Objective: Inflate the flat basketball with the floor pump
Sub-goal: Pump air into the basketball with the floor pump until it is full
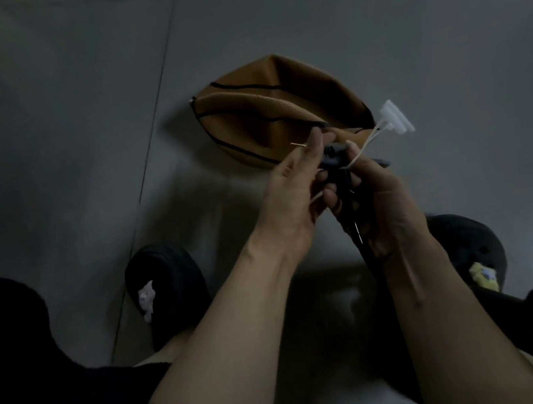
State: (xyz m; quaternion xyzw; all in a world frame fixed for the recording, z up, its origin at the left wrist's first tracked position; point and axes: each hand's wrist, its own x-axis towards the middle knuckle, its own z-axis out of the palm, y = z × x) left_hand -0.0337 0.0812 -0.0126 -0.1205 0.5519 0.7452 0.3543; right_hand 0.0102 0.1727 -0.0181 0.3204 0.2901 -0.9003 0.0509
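Lying crumpled on floor, basketball [276, 108] just beyond left hand [288, 205].

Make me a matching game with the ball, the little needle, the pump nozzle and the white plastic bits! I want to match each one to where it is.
Things:
1. ball
2. needle
3. nozzle
4. white bits

Places:
A. gripped in the right hand
B. lying crumpled on the floor
C. dangling on thin white cords from the nozzle
D. pinched in the left hand's fingertips

Pairs: 1-B, 2-D, 3-A, 4-C
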